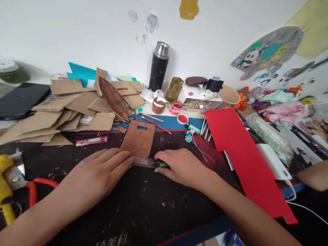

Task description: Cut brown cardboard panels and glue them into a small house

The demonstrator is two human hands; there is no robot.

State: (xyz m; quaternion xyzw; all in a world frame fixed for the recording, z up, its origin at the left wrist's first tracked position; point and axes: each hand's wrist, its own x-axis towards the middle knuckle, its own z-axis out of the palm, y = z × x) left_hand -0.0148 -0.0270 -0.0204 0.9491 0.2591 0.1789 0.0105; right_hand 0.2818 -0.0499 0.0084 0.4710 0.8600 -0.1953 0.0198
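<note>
A brown painted cardboard piece with a small rectangular cut-out lies flat on the dark table. A clear ruler lies across its near edge. My left hand rests flat, fingers stretched out, with its fingertips touching the ruler's left end and the cardboard's near corner. My right hand presses down on the ruler's right end with fingers together and curled over it.
A pile of cardboard scraps and a brown boat shape lie at the back left. A pink cutter, red paper sheet, black flask, paint pots and a yellow glue gun surround me. Another person's arm shows at right.
</note>
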